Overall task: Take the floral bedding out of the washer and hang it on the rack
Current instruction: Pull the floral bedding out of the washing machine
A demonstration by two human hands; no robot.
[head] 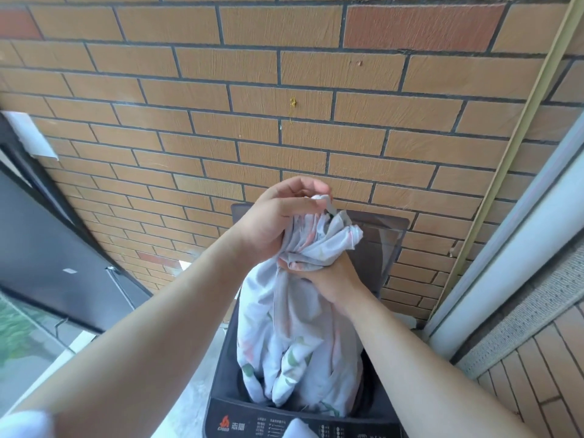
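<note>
A brick wall of tan tiles with a few reddish ones fills most of the view. A dark panel leans across the left edge, and a pale frame runs diagonally down the right side.

A dark grey top-loading washer stands against the foot of the wall. Its tinted lid is raised and rests back against the bricks.

The floral bedding, white with green leaves and pink blooms, rises out of the washer's drum as a long twisted bundle. Its lower part still sits inside the opening, while its upper end is lifted well above the rim, in front of the lid.

Two bare forearms reach in from the bottom corners and meet at the top of the bundle. The left hand is the higher one; its fingers are curled over the gathered top end of the fabric and clutch it. The right hand is just below, wrapped around the bundle from the right side and squeezing the folds, so a crumpled knot of cloth bulges between the two hands.

The control panel along the washer's near edge carries a red flame logo and small white print too fine to read.

A small yellow smear marks the wall above the hands.
</note>
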